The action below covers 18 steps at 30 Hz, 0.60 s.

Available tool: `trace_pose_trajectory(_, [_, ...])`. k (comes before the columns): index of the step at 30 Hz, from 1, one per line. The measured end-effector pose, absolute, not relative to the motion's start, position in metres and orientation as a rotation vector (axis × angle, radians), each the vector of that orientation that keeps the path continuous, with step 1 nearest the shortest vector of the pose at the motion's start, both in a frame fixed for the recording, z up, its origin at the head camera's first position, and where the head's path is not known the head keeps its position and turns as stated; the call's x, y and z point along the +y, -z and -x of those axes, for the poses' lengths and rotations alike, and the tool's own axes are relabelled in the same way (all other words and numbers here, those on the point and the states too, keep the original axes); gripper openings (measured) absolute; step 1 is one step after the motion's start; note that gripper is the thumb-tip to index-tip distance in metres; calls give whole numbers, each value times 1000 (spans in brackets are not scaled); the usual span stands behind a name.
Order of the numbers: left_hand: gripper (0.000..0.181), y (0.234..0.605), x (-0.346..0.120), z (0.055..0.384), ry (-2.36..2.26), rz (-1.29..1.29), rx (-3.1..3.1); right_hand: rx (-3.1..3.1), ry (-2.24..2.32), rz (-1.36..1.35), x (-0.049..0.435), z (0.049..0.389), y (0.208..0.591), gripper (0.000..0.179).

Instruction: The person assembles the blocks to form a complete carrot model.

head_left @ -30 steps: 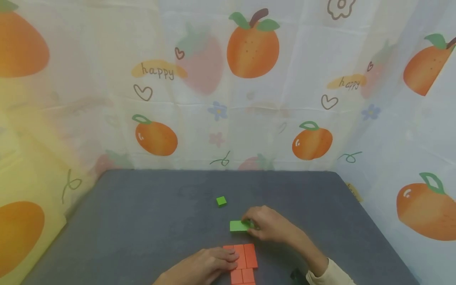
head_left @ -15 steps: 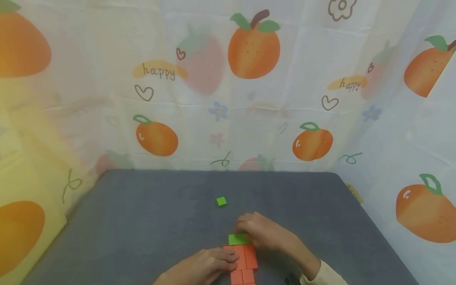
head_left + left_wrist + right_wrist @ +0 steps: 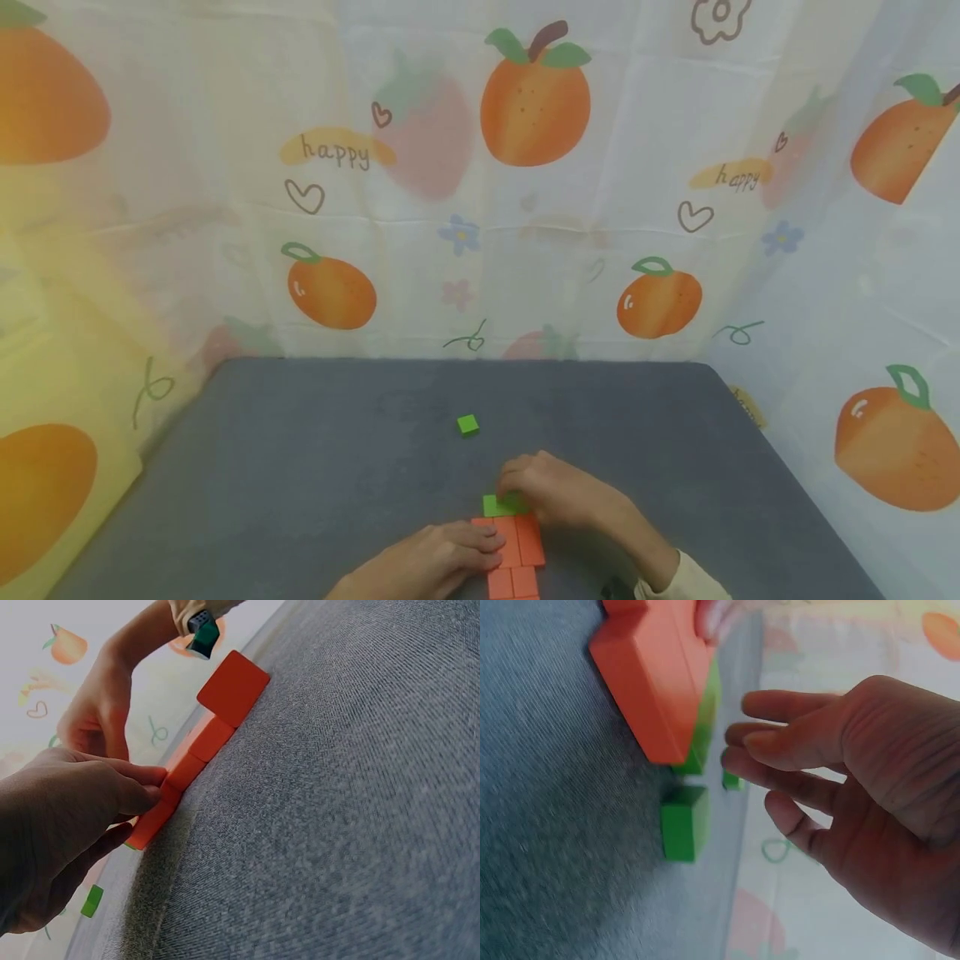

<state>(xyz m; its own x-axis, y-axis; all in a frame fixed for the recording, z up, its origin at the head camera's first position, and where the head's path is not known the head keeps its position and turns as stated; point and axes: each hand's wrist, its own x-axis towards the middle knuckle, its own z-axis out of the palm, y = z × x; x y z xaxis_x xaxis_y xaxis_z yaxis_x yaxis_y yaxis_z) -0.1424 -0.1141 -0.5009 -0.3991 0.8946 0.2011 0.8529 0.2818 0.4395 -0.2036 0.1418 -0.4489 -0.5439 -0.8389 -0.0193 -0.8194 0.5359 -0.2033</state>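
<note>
Orange blocks [image 3: 531, 542] lie side by side on the dark table, with more orange blocks [image 3: 500, 583] continuing toward me. My left hand [image 3: 438, 554] rests its fingertips on the left side of this group; the left wrist view shows them at an orange block [image 3: 156, 817]. A green block [image 3: 491, 506] lies along the far edge of the orange ones, partly covered by my right hand [image 3: 562, 492]. In the right wrist view, that hand's fingers are loosely bent and spread beside the blocks, with nothing between them. Another green block [image 3: 684, 825] lies just beyond.
A small green block [image 3: 467, 425] sits farther back on the table [image 3: 337, 450]. A larger orange block [image 3: 234, 688] stands at the near end of the row in the left wrist view. A fruit-print curtain [image 3: 420, 275] closes off the back and sides.
My right hand has brought the green block toward me, up to the far edge of the orange blocks, and its fingers now lie over it. The left hand has stayed in place.
</note>
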Motion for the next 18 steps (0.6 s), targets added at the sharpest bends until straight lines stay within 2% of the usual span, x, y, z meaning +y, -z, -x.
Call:
trace_pose_trajectory(3, [33, 501, -114, 141, -750, -1672, 2449, 2708, 289, 1386, 151, 208, 447, 39])
trace_pose_trajectory(8, [32, 501, -114, 142, -729, -1670, 2458, 2685, 294, 1302, 169, 217, 446, 63])
trace_pose_trajectory(10, [32, 501, -115, 142, -720, -1666, 2457, 2653, 258, 1285, 175, 218, 448, 66])
trace_pose_trajectory(13, [33, 502, -114, 142, -721, -1669, 2457, 2670, 163, 1240, 184, 217, 451, 63])
trace_pose_trajectory(18, [32, 500, -113, 142, -739, -1684, 2454, 2861, 35, 1141, 198, 212, 452, 38])
